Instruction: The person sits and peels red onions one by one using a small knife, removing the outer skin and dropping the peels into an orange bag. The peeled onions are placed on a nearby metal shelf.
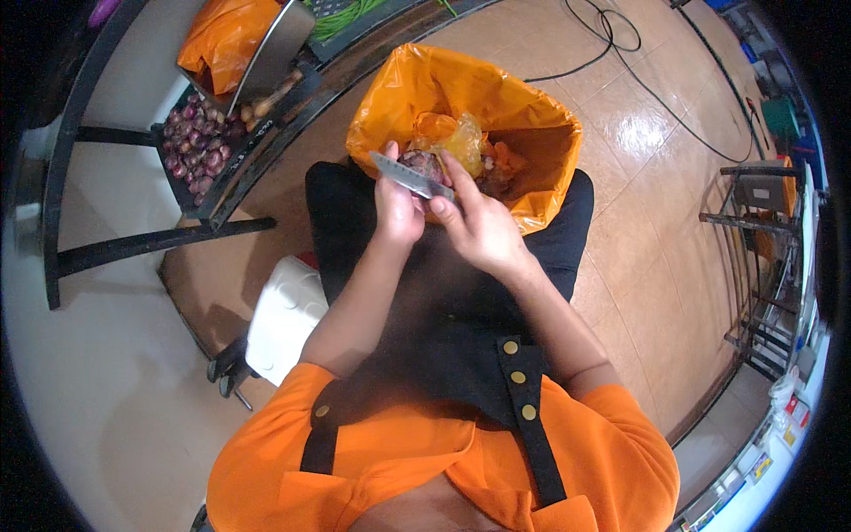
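My left hand (399, 206) holds a dark, purplish-brown piece of food (422, 163), its exact kind unclear, over the near side of a bin lined with an orange plastic bag (558, 126). A knife with a grey metal blade (407, 178) is in my right hand (480, 226); its blade lies across the piece and points to the upper left. My right fingers hide most of the knife's handle. Inside the bag are a crumpled clear yellowish plastic bag (469, 143) and mixed scraps (502, 166). The bin stands between my knees.
At the left, a black rack holds a tray of small red onions (196, 146), a metal container with an orange bag (229, 40) and green stalks (342, 20). A white plastic stool or container (286, 316) is by my left leg. A black cable (655, 93) lies on the tiled floor.
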A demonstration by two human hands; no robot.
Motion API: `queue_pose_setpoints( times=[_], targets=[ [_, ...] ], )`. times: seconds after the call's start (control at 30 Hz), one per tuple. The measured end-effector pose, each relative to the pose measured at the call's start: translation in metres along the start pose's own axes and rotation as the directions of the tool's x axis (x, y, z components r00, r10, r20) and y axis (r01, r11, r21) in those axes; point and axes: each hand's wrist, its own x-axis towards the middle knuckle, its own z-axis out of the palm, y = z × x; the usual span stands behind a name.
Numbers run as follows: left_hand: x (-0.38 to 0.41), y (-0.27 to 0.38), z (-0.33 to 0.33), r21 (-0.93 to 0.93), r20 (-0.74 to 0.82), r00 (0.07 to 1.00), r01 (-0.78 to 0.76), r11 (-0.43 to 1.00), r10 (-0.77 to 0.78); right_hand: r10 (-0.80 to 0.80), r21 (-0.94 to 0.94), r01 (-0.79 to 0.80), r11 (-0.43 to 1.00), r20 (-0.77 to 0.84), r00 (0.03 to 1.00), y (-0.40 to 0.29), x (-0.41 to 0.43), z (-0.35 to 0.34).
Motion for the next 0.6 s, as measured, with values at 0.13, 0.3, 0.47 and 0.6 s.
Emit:
queue_pose_setpoints(
  times=[0.13, 0.3, 0.47, 0.6],
  targets=[
    [0.005, -0.002, -0.003, -0.017, -0.014, 0.999, -0.043, 0.999, 0.043, 0.06, -0.103, -0.053, 0.993, 0.065, 0.996, -0.004, 0.0, 0.001],
    [0.005, 0.001, -0.023, 0.212, 0.123, 0.986, -0.133, 0.968, 0.108, 0.071, -0.066, -0.068, 0.996, 0.045, 0.996, 0.002, -0.011, 0.009],
    [-0.006, -0.022, -0.002, 0.129, 0.0, 0.916, -0.398, 0.908, 0.402, 0.153, -0.227, -0.139, 0.964, 0.043, 0.987, -0.017, 0.008, 0.013],
    [0.003, -0.012, -0.018, -0.005, 0.086, 0.944, -0.32, 0.947, 0.319, 0.165, -0.219, -0.148, 0.964, 0.061, 0.984, -0.02, 0.0, 0.006]
  ],
)
